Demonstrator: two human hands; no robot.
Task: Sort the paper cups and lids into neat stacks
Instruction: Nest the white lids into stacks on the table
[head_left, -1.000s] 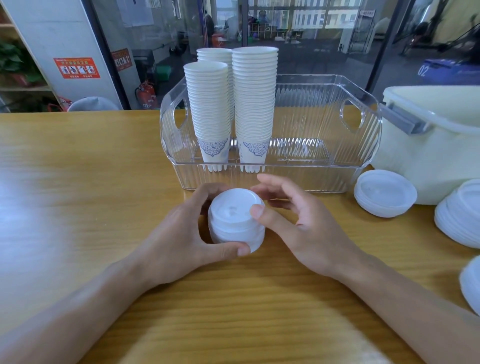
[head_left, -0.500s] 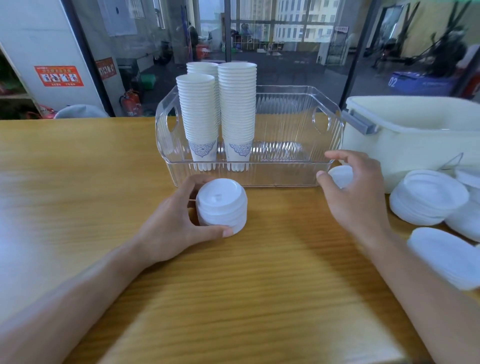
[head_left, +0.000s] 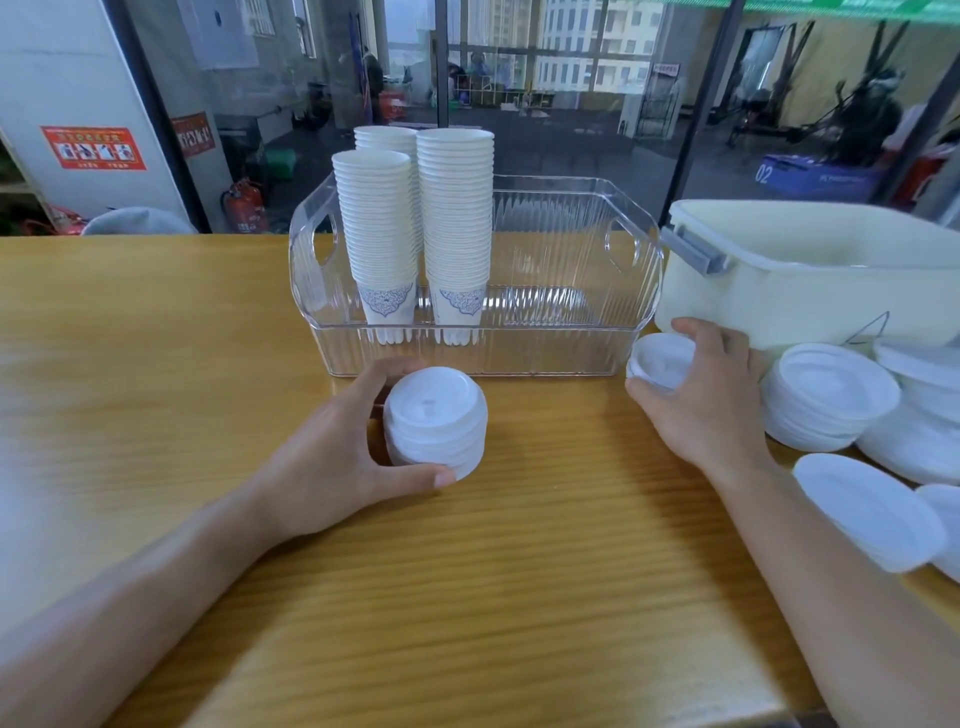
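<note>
A short stack of white lids (head_left: 435, 415) stands on the wooden table in front of the clear bin; my left hand (head_left: 332, 457) curls round its left side, thumb at the front. Further right, my right hand (head_left: 706, 400) wraps thumb and fingers round a small pile of white lids (head_left: 661, 359) beside the bin's right corner. Three tall stacks of white paper cups (head_left: 452, 228) with blue patterns stand in the left half of the clear plastic bin (head_left: 571, 312). More lid piles (head_left: 826, 397) lie at the right.
A cream plastic tub (head_left: 810, 270) with a grey latch stands right of the bin. Loose lids (head_left: 867, 512) spread along the table's right edge. A glass wall runs behind the table.
My right hand left the centre lid stack, swung right and closed round the small lid pile by the bin's corner. My left hand stayed on the centre stack.
</note>
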